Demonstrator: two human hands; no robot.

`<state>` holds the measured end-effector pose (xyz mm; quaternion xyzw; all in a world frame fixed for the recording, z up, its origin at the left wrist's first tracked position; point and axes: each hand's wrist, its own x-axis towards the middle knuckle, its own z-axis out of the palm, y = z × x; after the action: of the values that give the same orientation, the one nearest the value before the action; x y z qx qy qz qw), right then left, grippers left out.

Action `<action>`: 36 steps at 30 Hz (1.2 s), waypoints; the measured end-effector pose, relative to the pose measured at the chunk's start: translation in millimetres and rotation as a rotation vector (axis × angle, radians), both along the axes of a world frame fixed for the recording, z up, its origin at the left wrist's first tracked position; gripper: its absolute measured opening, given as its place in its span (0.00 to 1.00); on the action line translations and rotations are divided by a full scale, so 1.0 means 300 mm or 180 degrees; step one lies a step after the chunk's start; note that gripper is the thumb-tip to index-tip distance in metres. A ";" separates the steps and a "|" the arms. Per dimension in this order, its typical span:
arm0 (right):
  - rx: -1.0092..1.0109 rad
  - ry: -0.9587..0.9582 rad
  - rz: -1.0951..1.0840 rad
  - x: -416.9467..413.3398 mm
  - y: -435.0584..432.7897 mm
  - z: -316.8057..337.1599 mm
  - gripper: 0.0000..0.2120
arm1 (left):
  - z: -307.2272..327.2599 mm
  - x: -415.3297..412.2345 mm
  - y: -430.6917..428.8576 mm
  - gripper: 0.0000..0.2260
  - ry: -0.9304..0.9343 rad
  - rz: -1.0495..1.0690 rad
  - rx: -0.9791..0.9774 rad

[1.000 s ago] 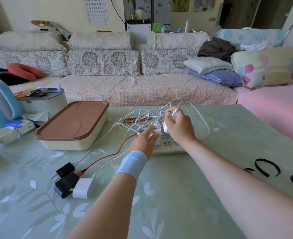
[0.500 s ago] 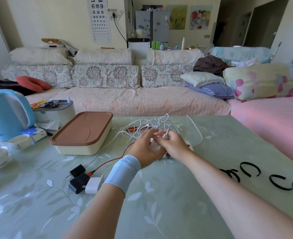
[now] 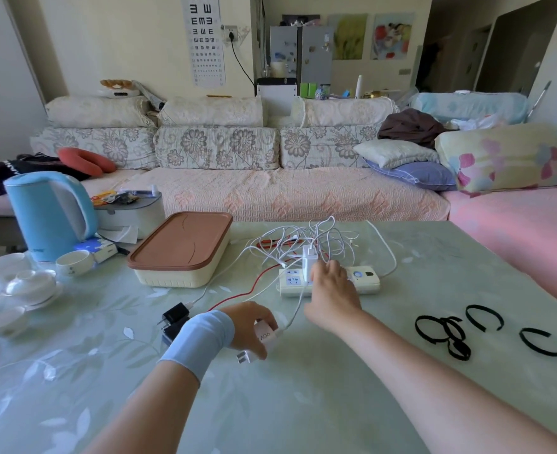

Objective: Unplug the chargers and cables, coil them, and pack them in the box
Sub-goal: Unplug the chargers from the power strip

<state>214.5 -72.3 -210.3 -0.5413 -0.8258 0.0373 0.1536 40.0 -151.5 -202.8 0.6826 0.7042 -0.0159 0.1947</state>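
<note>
Nearest the camera, on the table (image 3: 303,404), the left hand (image 3: 249,324) grips the unplugged white charger (image 3: 265,339), fingers curled round its body, prongs pointing toward the viewer, its lead trailing away toward the strip. Just to its left two black chargers (image 3: 172,319) lie loose on the table, already out of their sockets. To the right, well apart, lie several black ties (image 3: 444,332), unused. Further out, the right hand (image 3: 333,290) reaches over the power strip (image 3: 364,280) to the plugged charger (image 3: 310,262), which stands upright in its socket. The back of the hand hides the fingertips, so it cannot be told whether they have closed on the charger. Beyond, the white cables (image 3: 303,239) and a red cable (image 3: 247,291) lie in one tangle. The box (image 3: 179,253) sits left of the strip, lid on. Assessment: unplugging is in hand; coiling and packing are not started. The next move calls for a firm pinch on the plugged charger and a straight upward pull, with the strip held down.
</note>
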 end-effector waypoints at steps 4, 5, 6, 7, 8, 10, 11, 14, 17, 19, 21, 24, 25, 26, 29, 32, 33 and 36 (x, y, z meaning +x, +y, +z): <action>0.0071 -0.0409 0.0583 -0.061 -0.013 -0.005 0.14 | -0.003 -0.021 -0.011 0.25 0.0237 0.0023 -0.0268; -0.0037 -0.0610 0.0787 -0.070 -0.016 -0.017 0.11 | 0.001 -0.025 -0.010 0.25 0.0392 -0.0009 -0.0306; -0.0095 -0.0818 0.0922 -0.077 -0.019 -0.033 0.08 | 0.005 -0.029 -0.008 0.25 0.0574 -0.0046 -0.0357; -0.0181 -0.0953 0.1009 -0.082 -0.021 -0.051 0.07 | 0.010 -0.034 -0.006 0.26 0.0716 -0.0069 -0.0417; -0.0360 -0.0932 0.1053 -0.084 -0.019 -0.072 0.06 | 0.015 -0.041 -0.004 0.25 0.0789 -0.0071 -0.0459; -0.0945 -0.0565 0.1073 -0.083 -0.014 -0.101 0.06 | 0.018 -0.062 0.003 0.25 0.0742 0.0013 -0.0467; -0.1156 -0.0329 0.1087 -0.080 -0.010 -0.105 0.06 | 0.019 -0.070 0.007 0.25 0.0659 0.0072 -0.0433; -0.1366 0.0631 0.0804 -0.076 0.031 -0.094 0.06 | 0.017 -0.081 0.032 0.23 0.0407 0.0135 -0.0207; -0.0960 0.1579 0.0260 -0.074 0.092 -0.077 0.05 | 0.015 -0.057 0.088 0.18 -0.0016 0.0180 0.0319; -0.0628 0.1924 0.0022 -0.070 0.131 -0.066 0.02 | 0.010 -0.030 0.133 0.15 -0.0290 0.0232 0.0693; -0.0280 0.2105 -0.0073 -0.070 0.168 -0.065 0.08 | -0.008 0.001 0.182 0.15 -0.0318 0.0220 0.0992; 0.0287 0.2244 -0.0099 -0.075 0.222 -0.067 0.19 | -0.053 0.040 0.253 0.18 -0.0344 0.0248 0.1324; 0.0260 0.2325 -0.0095 -0.075 0.243 -0.066 0.22 | -0.068 0.048 0.274 0.19 -0.0369 0.0275 0.1390; 0.0087 0.2415 -0.0099 -0.077 0.262 -0.060 0.26 | -0.081 0.055 0.294 0.20 -0.0381 0.0306 0.1435; -0.0497 0.2616 -0.0112 -0.082 0.318 -0.051 0.32 | -0.116 0.071 0.348 0.22 -0.0372 0.0406 0.1449; -0.0617 0.2406 0.0031 -0.088 0.371 -0.074 0.32 | -0.150 0.086 0.392 0.21 -0.0454 0.0478 0.1404; -0.0680 0.2256 0.0110 -0.089 0.383 -0.087 0.32 | -0.161 0.089 0.403 0.20 -0.0498 0.0497 0.1430; -0.0782 0.2010 0.0175 -0.086 0.401 -0.119 0.32 | -0.191 0.100 0.425 0.20 -0.0483 0.0594 0.1417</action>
<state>188.8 48.0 -246.0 -0.4950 -0.7411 0.3065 0.3344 69.8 -24.2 -260.1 0.6399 0.7337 0.2089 0.0924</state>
